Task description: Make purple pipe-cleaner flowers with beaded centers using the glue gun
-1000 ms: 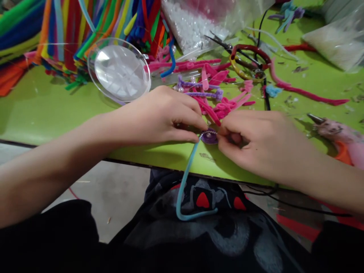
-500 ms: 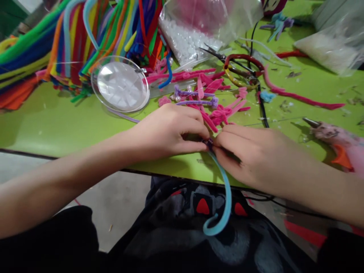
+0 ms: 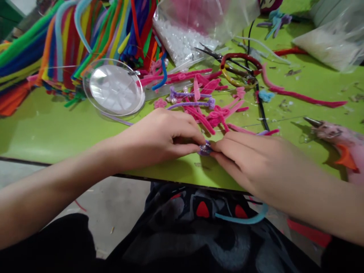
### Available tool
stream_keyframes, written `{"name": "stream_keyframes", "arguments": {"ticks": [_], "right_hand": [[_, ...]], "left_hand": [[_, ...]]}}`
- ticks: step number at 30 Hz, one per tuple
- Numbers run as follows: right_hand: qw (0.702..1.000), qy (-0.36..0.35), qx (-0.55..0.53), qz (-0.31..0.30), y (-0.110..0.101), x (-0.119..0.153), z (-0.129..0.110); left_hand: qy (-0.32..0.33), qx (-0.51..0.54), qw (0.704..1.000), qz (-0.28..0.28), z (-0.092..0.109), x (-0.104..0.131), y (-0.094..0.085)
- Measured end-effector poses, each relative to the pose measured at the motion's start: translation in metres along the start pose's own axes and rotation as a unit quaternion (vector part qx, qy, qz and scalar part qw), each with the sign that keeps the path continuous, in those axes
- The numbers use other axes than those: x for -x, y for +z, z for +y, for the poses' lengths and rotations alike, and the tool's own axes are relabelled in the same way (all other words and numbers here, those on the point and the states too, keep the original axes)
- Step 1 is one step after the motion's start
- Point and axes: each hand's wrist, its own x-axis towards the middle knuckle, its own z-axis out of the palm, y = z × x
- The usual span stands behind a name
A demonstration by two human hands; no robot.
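Observation:
A small purple beaded piece [image 3: 205,148] is pinched between my two hands, just above the front edge of the green table [image 3: 182,167]. My left hand [image 3: 170,134] grips its left side with thumb and forefinger. On its right side, the fingertips of my right hand [image 3: 244,155] are closed on it. A light blue pipe cleaner [image 3: 244,219] curves out from below my right hand, over the dark printed clothing on my lap; its upper part is hidden by that hand.
Behind my hands lie pink and purple pipe-cleaner pieces [image 3: 217,115], scissors [image 3: 239,68] and a clear spool [image 3: 115,89]. Farther back are pipe-cleaner bundles [image 3: 68,45] and a bag of white beads [image 3: 182,41]. A glue gun [image 3: 335,136] lies at the right.
The light blue pipe cleaner has swung from below the purple piece to the right, under my right hand. The purple piece now shows more of its beads. The view has shifted slightly.

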Motion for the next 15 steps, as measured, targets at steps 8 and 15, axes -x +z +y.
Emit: {"name": "stream_keyframes", "arguments": {"ticks": [8, 15], "right_hand": [[1.0, 0.013, -0.011, -0.006, -0.0019, -0.0004, 0.0033], [0.991, 0.101, -0.088, 0.007, -0.0051, -0.0041, 0.0009]], "left_hand": [[0.028, 0.004, 1.0, 0.013, -0.0033, -0.0076, 0.0025], [0.061, -0.047, 0.997, 0.022, 0.0001, -0.0047, 0.006]]}}
